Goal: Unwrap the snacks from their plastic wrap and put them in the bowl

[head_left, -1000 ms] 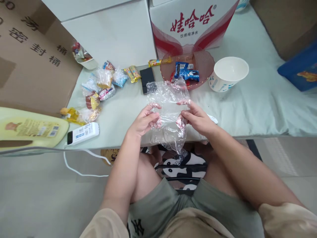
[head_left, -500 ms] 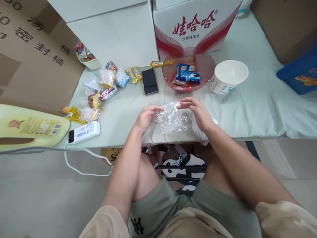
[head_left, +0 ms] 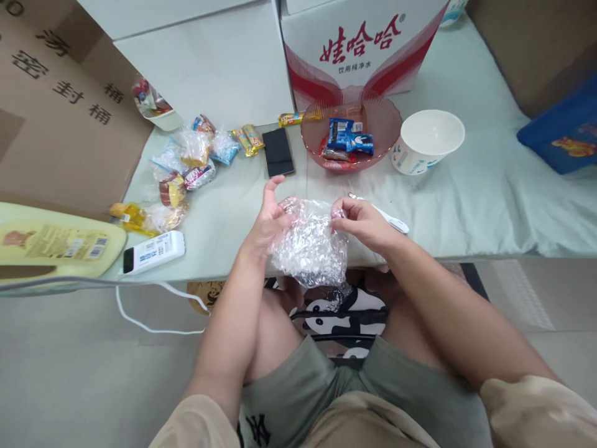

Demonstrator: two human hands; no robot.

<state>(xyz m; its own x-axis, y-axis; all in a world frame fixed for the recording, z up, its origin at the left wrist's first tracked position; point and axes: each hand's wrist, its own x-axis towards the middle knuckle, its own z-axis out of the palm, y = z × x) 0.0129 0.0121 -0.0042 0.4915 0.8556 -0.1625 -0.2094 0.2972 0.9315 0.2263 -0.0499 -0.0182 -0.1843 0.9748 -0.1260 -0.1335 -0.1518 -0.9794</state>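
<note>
A crinkled clear plastic bag point(head_left: 312, 242) is stretched between my two hands at the table's front edge, its lower part hanging over the edge. My left hand point(head_left: 271, 221) pinches its left upper corner, with the index finger raised. The thumb and fingers of my right hand point(head_left: 361, 223) close on its right upper corner. Just behind my right hand lies a slim white object point(head_left: 395, 223), partly covered by that hand. Beyond my hands stands a pink glass bowl point(head_left: 317, 152) with blue and red snack packets point(head_left: 347, 137) in it.
Right of the bowl is a white paper tub point(head_left: 429, 140). A dark phone point(head_left: 278, 152) lies left of it. Wrapped snacks point(head_left: 196, 149) are spread further left, near a white device point(head_left: 153, 251) and a yellow jug point(head_left: 60, 242). Boxes point(head_left: 354, 50) line the back.
Both hands have taken hold of the plastic bag, which was lying crumpled on the table. It is now lifted, spread and nearer to me. The slim white object shows more.
</note>
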